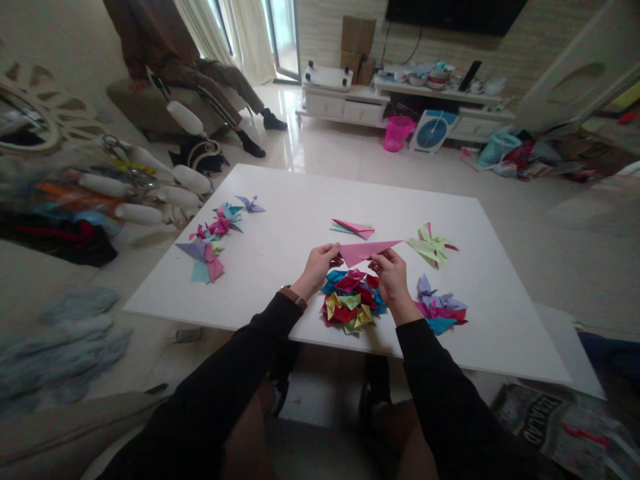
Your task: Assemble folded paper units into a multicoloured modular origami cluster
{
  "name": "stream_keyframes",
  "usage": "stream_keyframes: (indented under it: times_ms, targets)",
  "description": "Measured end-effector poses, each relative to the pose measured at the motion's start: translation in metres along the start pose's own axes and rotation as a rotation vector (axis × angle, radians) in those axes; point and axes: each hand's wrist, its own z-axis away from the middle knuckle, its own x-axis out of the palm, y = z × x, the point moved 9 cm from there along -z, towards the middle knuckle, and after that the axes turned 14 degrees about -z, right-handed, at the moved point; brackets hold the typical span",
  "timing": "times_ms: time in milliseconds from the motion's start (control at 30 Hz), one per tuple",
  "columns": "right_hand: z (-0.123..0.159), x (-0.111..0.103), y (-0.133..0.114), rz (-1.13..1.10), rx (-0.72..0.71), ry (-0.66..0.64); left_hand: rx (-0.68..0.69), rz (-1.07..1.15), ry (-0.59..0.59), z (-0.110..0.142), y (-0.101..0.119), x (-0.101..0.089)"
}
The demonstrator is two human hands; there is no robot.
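Between my two hands a pink folded paper point(361, 253) is held up in a long triangle shape, above the white table point(290, 200). My left hand point(323, 265) pinches its left end. Its right part is gripped by the fingers of my right hand point(391, 272). Just below the hands lies a heap of colourful folded paper pieces point(350, 303) in red, gold, blue and green. Beyond the held paper rests a small stack of pink and green folded papers point(353, 229).
Paper cranes point(217, 223) lie along the table's left side. Pale green folded pieces point(431, 247) and a purple, magenta and blue group point(441, 308) sit at the right. A seated person point(200, 73), a pink basket point(397, 133) and a blue fan point(433, 131) are beyond the table.
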Motion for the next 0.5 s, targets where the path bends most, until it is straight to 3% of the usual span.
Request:
stream_keyframes:
  times_ms: [500]
  targets:
    - [-0.0004, 0.0003, -0.0012, 0.005, -0.005, -0.003, -0.007, -0.015, 0.047, 0.0023, 0.0024, -0.0037]
